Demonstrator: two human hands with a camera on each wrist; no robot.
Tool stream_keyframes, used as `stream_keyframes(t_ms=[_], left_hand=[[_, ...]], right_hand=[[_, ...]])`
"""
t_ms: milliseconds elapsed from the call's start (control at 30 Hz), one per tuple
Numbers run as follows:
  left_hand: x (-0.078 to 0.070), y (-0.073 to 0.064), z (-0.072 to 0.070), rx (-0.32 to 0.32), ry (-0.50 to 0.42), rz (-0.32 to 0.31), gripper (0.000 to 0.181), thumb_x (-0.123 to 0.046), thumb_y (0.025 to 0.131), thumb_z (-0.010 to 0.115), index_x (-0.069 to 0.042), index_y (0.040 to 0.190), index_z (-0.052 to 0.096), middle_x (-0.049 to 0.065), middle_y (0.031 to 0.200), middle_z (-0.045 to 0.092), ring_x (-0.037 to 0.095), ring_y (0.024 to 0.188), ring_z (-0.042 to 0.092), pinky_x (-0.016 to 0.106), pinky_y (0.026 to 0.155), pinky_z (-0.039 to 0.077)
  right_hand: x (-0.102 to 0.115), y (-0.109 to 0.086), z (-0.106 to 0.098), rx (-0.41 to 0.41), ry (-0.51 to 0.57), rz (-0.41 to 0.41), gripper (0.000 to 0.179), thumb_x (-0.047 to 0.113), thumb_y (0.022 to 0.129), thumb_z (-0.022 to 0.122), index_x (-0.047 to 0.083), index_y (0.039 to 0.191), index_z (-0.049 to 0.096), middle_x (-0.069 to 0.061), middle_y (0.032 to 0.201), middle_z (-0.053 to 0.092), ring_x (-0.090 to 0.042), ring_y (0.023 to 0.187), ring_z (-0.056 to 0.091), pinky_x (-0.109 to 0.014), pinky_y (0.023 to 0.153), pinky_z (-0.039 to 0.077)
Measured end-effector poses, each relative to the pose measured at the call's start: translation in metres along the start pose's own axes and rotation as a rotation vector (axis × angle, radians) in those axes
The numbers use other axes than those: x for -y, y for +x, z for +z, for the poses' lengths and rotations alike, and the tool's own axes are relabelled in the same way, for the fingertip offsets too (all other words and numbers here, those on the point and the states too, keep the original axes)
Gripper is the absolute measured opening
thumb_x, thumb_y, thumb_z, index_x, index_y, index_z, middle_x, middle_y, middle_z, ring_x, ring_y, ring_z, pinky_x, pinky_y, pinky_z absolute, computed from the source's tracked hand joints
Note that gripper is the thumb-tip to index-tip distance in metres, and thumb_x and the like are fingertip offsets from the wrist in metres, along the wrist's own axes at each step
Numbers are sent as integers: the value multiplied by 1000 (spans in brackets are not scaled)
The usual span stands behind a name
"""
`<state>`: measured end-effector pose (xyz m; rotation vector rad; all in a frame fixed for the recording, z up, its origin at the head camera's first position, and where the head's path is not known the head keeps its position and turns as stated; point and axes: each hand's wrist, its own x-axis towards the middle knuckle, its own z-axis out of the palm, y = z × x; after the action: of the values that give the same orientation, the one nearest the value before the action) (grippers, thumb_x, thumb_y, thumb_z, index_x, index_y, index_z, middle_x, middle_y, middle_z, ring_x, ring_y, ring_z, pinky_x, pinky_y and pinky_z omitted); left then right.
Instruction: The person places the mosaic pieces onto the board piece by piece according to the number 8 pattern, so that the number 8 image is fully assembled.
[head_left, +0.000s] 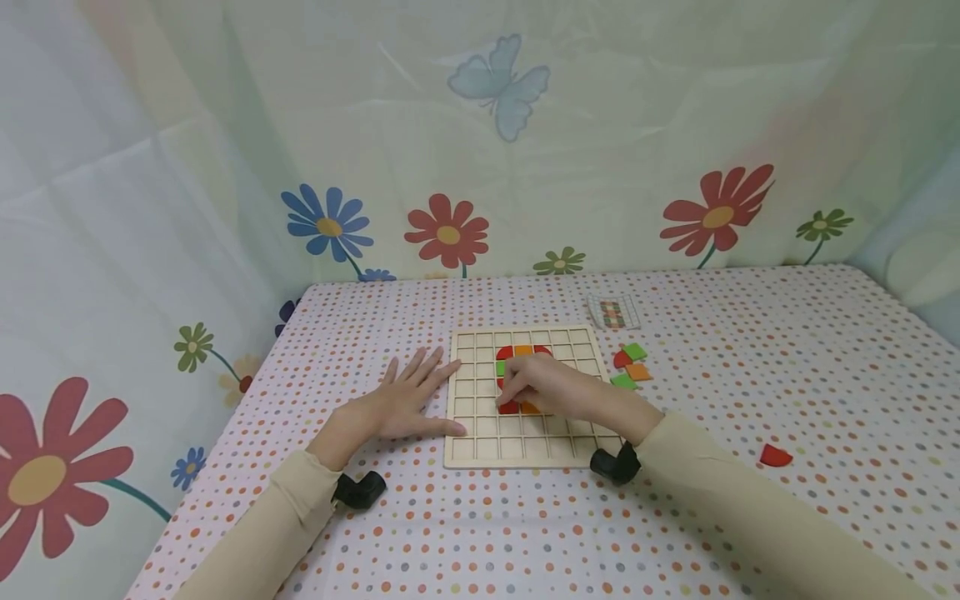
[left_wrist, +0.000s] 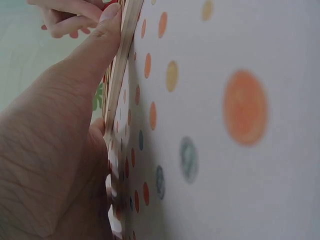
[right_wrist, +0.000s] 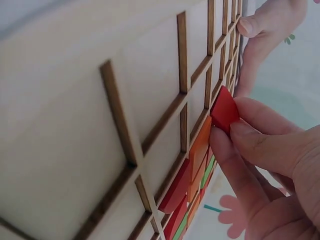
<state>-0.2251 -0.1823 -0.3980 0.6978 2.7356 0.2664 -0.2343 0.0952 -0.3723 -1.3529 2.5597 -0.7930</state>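
Observation:
A wooden grid board [head_left: 480, 450] lies flat on the table, with red, orange and green tiles set in its middle squares. My right hand [head_left: 551, 386] is over those tiles and partly hides them. Its thumb and fingers pinch a red tile [right_wrist: 225, 110], tilted at the board beside an orange tile [right_wrist: 201, 142]. With fingers spread, my left hand [head_left: 405, 404] rests at the board's left side. In the left wrist view its thumb [left_wrist: 97, 45] touches the board's edge [left_wrist: 120, 65].
Right of the board lie loose tiles, among them a green one [head_left: 634, 351] and an orange one [head_left: 637, 372]. A red quarter-round tile [head_left: 776, 456] lies farther right. Behind the board is a pattern card [head_left: 613, 312]. A flowered curtain [head_left: 600, 167] hangs behind the table.

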Motion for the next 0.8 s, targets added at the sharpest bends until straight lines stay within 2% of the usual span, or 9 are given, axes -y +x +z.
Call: stream_keyframes(t_ms=[133, 300, 533, 800], left_hand=[[1, 0, 1, 2, 4, 0, 105, -80, 91, 55, -27, 170, 11, 8, 176, -3, 32, 161, -7, 65, 125, -4], [2, 1, 1, 1, -2, 8, 105, -80, 91, 55, -28, 170, 10, 8, 176, -3, 32, 161, -8, 65, 125, -5], [2, 3, 1, -3, 1, 13, 105, -79, 92, 56, -28, 170, 10, 7, 176, -4, 32, 161, -8, 65, 125, -5], [2, 1, 1, -8, -6, 11, 105, -80, 91, 56, -27, 170, 11, 8, 176, -3, 33, 161, -7, 66, 125, -5]], right_hand=[[1, -1, 1, 14, -22, -7, 20, -13, 93, 70, -2, 104, 82, -5, 89, 67, -7, 77, 56, -19, 68, 51], [5, -1, 4, -23, -86, -15, 19, -14, 91, 71, -3, 102, 82, -5, 88, 68, -12, 81, 65, -17, 70, 54], [9, -2, 8, -46, -160, 17, 19, -12, 93, 71, -1, 102, 83, -6, 91, 68, -15, 83, 66, -18, 71, 55], [9, -5, 11, -78, -182, -31, 15, -11, 90, 75, -2, 98, 83, -4, 90, 68, -16, 84, 67, -19, 74, 57]])
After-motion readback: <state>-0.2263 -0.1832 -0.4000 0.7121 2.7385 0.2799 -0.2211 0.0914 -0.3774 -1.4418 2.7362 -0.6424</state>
